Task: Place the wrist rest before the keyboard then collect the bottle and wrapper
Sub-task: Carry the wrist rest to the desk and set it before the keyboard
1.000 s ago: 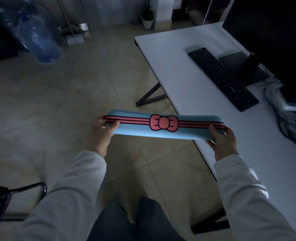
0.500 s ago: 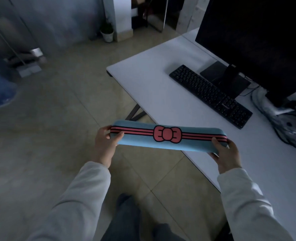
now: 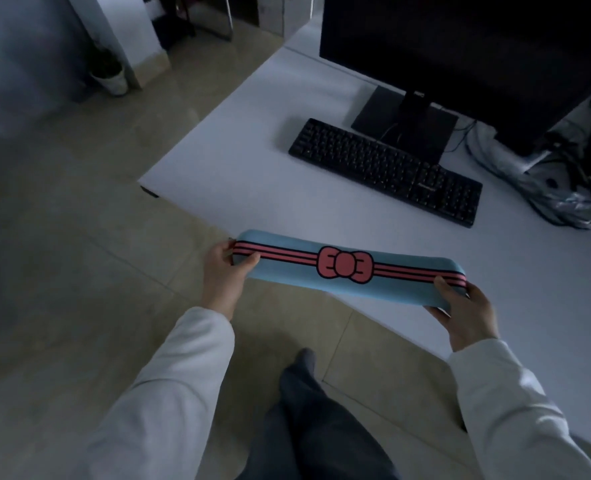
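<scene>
Dim white desk (image 3: 252, 188), blue wrist rest (image 3: 349, 268), seemingly padded

The room is dim. Beige floor tiles (image 3: 79, 237) fill the left and lower frame. A white desk (image 3: 238, 161) runs diagonally from the upper centre to the right edge. At upper left, a small potted plant (image 3: 108, 72) stands on the floor beside a pale pillar (image 3: 127, 26).
</scene>
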The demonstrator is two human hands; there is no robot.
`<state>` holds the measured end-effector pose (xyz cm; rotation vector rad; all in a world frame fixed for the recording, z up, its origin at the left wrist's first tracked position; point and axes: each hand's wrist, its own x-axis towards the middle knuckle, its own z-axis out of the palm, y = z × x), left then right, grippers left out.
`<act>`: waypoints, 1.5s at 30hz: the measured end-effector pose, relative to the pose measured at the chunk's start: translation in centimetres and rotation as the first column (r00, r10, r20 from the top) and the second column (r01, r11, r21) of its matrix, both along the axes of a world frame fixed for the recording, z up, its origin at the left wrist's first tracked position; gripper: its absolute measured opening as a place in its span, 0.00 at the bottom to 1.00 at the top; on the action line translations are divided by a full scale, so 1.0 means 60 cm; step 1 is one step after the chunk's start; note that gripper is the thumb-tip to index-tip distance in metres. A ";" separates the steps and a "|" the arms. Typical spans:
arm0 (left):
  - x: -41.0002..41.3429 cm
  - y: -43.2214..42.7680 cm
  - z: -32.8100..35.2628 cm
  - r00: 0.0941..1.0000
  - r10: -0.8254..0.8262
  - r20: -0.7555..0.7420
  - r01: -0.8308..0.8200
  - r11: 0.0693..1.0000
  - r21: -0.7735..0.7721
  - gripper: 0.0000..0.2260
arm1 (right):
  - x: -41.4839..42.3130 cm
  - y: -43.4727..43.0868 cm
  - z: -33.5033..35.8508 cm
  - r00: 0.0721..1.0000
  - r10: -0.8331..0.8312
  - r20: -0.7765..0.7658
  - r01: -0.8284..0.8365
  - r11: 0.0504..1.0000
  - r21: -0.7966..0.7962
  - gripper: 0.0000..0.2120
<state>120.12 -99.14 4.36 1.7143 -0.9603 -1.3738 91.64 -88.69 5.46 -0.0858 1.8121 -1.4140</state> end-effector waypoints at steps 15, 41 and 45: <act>-0.082 -0.201 -0.024 0.922 -0.315 0.227 0.318 0.948 0.021 0.21 | -0.003 -0.061 -0.044 0.940 -0.329 0.094 0.317 0.941 0.119 0.21; -0.134 -0.371 -0.085 0.501 -0.694 0.517 0.783 0.618 0.071 0.25 | 0.111 -0.057 -0.101 0.869 -0.451 -0.204 0.480 0.669 0.567 0.23; -0.134 -0.382 -0.086 0.496 -0.685 0.533 0.785 0.617 0.062 0.26 | 0.102 -0.049 -0.092 0.858 -0.415 -0.303 0.511 0.618 0.598 0.29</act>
